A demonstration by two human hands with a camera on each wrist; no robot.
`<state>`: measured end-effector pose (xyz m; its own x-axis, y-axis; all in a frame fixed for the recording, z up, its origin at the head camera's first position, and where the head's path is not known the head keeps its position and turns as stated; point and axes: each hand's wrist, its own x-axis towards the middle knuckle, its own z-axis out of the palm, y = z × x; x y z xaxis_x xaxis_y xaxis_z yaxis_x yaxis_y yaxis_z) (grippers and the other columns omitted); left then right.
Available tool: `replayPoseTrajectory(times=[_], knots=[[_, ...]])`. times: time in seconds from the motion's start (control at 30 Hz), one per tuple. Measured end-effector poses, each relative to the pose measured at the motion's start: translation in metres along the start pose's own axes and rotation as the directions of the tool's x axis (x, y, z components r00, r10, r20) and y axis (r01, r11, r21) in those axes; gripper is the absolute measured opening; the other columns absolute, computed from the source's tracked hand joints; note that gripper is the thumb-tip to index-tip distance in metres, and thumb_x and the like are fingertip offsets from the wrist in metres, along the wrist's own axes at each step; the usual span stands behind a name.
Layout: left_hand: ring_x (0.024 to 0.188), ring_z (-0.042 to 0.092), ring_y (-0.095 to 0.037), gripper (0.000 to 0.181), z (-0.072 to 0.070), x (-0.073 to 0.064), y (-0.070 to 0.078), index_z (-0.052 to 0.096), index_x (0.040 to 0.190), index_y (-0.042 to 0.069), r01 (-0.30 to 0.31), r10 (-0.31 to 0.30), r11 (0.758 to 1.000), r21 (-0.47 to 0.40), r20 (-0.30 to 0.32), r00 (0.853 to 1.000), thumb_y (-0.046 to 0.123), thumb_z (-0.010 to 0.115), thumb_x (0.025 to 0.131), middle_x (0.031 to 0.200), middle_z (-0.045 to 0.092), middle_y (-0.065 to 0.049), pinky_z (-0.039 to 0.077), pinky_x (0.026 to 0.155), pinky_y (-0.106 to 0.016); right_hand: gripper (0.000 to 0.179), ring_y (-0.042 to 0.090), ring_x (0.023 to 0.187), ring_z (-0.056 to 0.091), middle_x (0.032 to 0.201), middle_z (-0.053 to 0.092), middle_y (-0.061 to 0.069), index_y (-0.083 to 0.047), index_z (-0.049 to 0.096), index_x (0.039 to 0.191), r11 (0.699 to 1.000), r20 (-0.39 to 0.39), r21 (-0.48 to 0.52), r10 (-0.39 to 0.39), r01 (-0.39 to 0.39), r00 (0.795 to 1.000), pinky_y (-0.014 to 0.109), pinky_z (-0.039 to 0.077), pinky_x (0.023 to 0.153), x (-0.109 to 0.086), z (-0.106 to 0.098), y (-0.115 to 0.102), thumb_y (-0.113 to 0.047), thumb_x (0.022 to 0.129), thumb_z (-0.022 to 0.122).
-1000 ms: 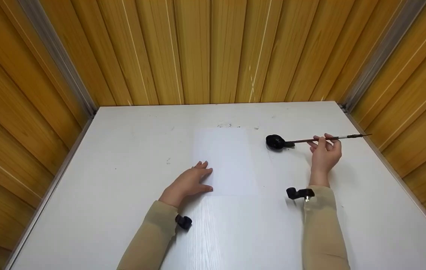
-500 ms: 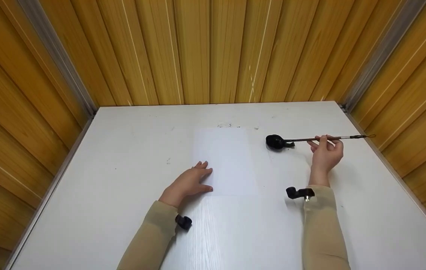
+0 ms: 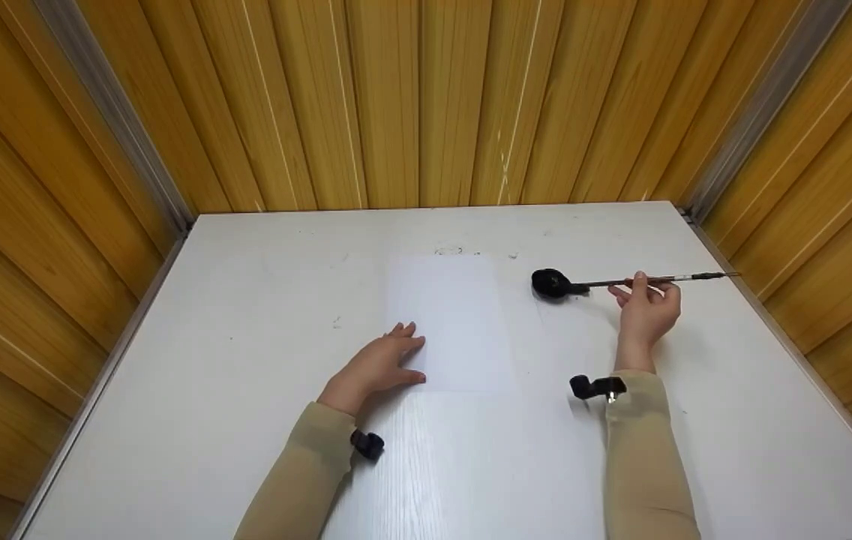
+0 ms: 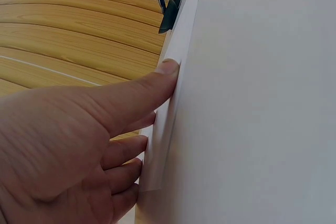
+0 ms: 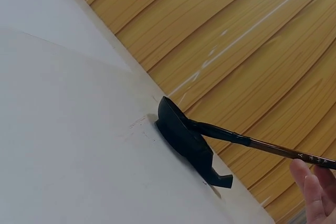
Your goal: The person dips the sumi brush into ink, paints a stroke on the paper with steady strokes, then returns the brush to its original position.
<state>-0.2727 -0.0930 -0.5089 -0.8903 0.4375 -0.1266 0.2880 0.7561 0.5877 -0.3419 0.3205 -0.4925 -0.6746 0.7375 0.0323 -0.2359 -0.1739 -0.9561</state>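
My right hand (image 3: 645,319) pinches a calligraphy brush (image 5: 278,149) by its brown handle. The brush lies nearly level, its tip inside a small black ink dish (image 3: 548,283) with a short handle; the bristle end is hidden by the dish's rim in the right wrist view. A hanging loop shows at the handle's far end in the head view. My left hand (image 3: 375,369) rests on the left edge of a white sheet of paper (image 3: 463,322), fingers spread and fairly straight. In the left wrist view, its thumb (image 4: 167,69) touches the sheet.
A white table (image 3: 231,420) bears the paper and dish, with small dark ink marks (image 3: 450,250) behind the sheet. Yellow wood-grain panels (image 3: 426,105) enclose the back and sides. A black camera (image 3: 595,387) is strapped to each wrist.
My right hand shifts slightly left and toward me, and the brush's rear end swings a little with it. The ink dish, paper and left hand stay in place.
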Motion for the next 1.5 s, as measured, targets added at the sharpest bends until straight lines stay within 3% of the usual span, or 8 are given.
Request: replayPoseTrajectory(times=[0.47,0.7,1.0,1.5], knots=[[0.16,0.021,-0.031,0.069,0.0,0.0,0.002,0.051,0.152,0.01,0.005,-0.005,1.0,-0.001,-0.009,1.0,0.03,0.079,0.092,0.169,0.03,-0.011,0.022,0.131,-0.051,0.014,0.008,0.058,0.073,0.084,0.071,-0.003,-0.016,0.055,0.1,1.0,-0.017,-0.029,0.011,-0.011,1.0,0.015,0.057,0.053,0.0,-0.003,-0.002,-0.018,0.099,0.069],[0.161,0.021,-0.031,0.069,0.0,0.0,0.002,0.05,0.152,0.01,0.014,-0.014,1.0,0.003,-0.009,1.0,0.029,0.079,0.092,0.169,0.03,-0.01,0.022,0.131,-0.052,0.015,0.011,0.058,0.074,0.089,0.07,0.001,-0.015,0.055,0.102,1.0,-0.025,0.029,0.0,0.001,1.0,0.015,0.056,0.052,0.001,-0.004,-0.01,-0.016,0.098,0.07],[0.161,0.019,-0.031,0.07,-0.001,0.0,0.001,0.049,0.153,0.009,0.001,-0.001,1.0,0.005,-0.001,1.0,0.028,0.079,0.092,0.17,0.029,-0.011,0.021,0.131,-0.051,0.009,0.011,0.059,0.074,0.087,0.073,0.004,-0.012,0.06,0.101,0.993,0.028,0.066,-0.101,0.099,0.994,0.016,0.058,0.054,0.0,-0.001,-0.011,-0.011,0.098,0.069],[0.161,0.021,-0.03,0.07,0.0,-0.001,0.004,0.05,0.152,0.01,0.017,-0.017,1.0,0.012,-0.013,1.0,0.029,0.08,0.091,0.169,0.03,-0.01,0.022,0.131,-0.051,0.013,0.011,0.064,0.076,0.084,0.073,0.0,0.0,0.059,0.113,0.998,0.089,0.017,-0.064,0.063,0.994,0.016,0.06,0.056,0.001,0.0,-0.002,-0.007,0.102,0.062]])
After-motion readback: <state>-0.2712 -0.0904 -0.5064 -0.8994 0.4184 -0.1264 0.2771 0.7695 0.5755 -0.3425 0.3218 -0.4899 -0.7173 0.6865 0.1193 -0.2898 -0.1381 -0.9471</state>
